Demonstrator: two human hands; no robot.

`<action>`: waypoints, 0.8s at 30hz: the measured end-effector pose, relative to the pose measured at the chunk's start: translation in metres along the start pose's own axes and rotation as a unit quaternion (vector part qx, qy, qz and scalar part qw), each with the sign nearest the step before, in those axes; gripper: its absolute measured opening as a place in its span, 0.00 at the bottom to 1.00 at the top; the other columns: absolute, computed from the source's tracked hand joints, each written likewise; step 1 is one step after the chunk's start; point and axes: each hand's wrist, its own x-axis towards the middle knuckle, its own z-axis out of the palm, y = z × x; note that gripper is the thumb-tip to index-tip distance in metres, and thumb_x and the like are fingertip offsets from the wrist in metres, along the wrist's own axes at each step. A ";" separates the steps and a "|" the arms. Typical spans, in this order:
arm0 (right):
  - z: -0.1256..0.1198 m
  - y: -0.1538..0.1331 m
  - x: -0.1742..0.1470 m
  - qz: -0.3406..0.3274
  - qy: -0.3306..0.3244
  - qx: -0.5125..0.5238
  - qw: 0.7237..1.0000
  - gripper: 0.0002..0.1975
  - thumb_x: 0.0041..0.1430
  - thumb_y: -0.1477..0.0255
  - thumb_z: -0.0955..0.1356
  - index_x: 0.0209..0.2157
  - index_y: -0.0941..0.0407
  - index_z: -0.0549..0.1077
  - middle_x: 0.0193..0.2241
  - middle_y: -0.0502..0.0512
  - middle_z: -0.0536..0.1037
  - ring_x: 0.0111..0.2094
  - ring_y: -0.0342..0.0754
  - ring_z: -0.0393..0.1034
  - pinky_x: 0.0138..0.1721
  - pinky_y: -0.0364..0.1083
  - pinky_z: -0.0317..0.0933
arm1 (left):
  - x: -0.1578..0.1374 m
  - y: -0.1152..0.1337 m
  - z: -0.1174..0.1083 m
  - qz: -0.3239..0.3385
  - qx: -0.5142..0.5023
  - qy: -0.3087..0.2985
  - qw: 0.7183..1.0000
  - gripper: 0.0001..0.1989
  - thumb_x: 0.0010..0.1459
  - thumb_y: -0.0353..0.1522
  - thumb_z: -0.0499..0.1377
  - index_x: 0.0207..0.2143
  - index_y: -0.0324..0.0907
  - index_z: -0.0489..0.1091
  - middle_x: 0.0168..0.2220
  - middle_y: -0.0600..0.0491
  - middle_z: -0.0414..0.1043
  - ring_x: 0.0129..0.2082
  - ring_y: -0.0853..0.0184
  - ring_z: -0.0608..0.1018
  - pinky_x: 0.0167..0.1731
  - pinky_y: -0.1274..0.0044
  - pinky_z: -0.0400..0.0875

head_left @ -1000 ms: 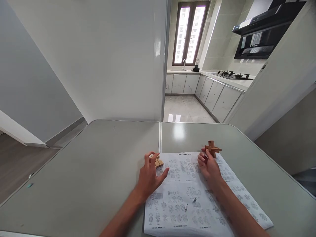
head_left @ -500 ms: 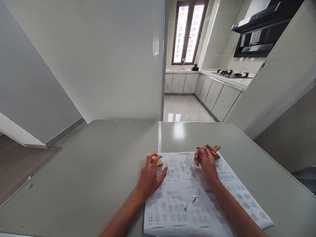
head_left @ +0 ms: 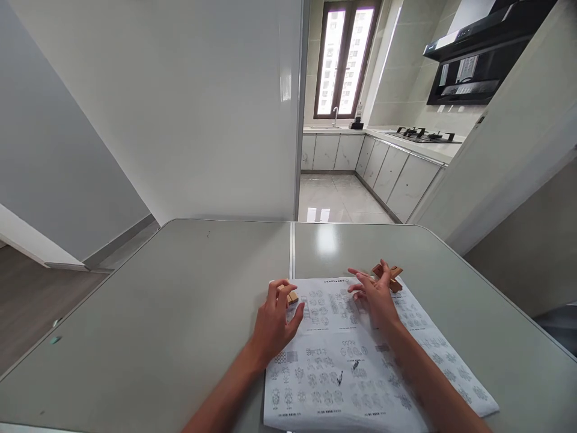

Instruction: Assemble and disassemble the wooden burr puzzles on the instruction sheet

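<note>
A large printed sheet of paper [head_left: 324,349], covered in small line diagrams, lies on the table. At its far left corner my left hand [head_left: 274,325] curves over some small wooden blocks [head_left: 293,297], thumb apart from the fingers; its fingertips partly hide them, and contact is unclear. Over the sheet's far edge, my right hand [head_left: 376,294] has its fingers spread and nothing in it. Just beyond it and to its right sit several brown wooden pieces [head_left: 395,278], crossing one another and partly covered by the fingers.
The grey-green table [head_left: 202,313] has a seam [head_left: 292,246] running away from me. A small green bit [head_left: 54,340] lies near its left edge. Past the far edge are a white wall [head_left: 216,120] and a kitchen with cabinets [head_left: 383,165].
My right hand has uncurled, its fingers now spread where they were gathered beside the wooden pieces. The left hand stays over its blocks.
</note>
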 end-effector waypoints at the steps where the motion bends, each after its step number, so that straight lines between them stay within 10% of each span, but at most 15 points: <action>1: 0.000 0.001 0.001 -0.001 0.005 0.000 1.000 0.54 0.51 0.63 0.78 0.69 0.40 0.42 0.46 0.54 0.80 0.25 0.48 0.78 0.19 0.43 0.68 | 0.000 0.000 0.000 0.001 -0.001 0.001 1.000 0.13 0.69 0.38 0.54 0.54 0.48 0.62 0.53 0.47 0.65 0.28 0.73 0.76 0.25 0.79 0.74; 11: -0.004 0.010 0.003 -0.042 0.048 -0.039 0.997 0.41 0.49 0.68 0.77 0.61 0.41 0.57 0.61 0.56 0.69 0.38 0.51 0.80 0.23 0.42 0.71 | -0.001 0.001 0.000 0.002 -0.002 -0.011 1.000 0.13 0.69 0.38 0.54 0.54 0.48 0.62 0.53 0.46 0.66 0.30 0.72 0.77 0.24 0.79 0.73; 24: 0.011 -0.010 -0.014 -0.040 -0.028 0.012 0.999 0.14 0.57 0.59 0.72 0.39 0.54 0.75 0.36 0.58 0.84 0.21 0.43 0.64 0.22 0.45 0.58 | 0.002 0.004 -0.002 0.019 -0.053 0.020 0.998 0.07 0.69 0.33 0.55 0.48 0.46 0.66 0.49 0.50 0.68 0.34 0.70 0.78 0.35 0.76 0.77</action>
